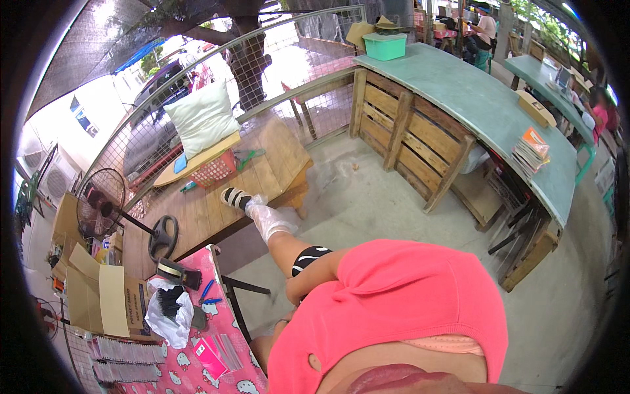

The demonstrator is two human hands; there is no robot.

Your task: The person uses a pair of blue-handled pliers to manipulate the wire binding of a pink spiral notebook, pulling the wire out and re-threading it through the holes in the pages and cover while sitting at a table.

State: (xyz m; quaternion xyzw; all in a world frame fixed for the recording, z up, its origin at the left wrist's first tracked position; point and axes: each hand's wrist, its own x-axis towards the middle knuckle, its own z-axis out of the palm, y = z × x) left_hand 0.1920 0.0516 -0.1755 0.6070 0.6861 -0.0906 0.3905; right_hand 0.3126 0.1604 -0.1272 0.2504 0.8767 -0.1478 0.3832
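Neither of my hands shows its fingers; my pink shirt (407, 295) fills the lower middle and hides much of my body. A bare bent arm (315, 279) comes out beside the shirt, its hand out of sight. Left of the shirt, a little more skin shows at the table edge. A leg with clear plastic (268, 220) bunched around it stretches onto the wooden bench (269, 154), ending in a black-and-white strapped sandal (236, 197). On the pink patterned table (174, 381) nearest me lie pink booklets (220, 356), blue-handled pliers (209, 293) and a white plastic bag (172, 315) with black pieces inside.
Open cardboard boxes (102, 292), stacked packets (125, 360) and a fan (102, 203) crowd the left. The bench carries a pillow (202, 118) and a red basket (213, 172). A green-topped counter (459, 92) runs along the right. A person (484, 33) sits far off.
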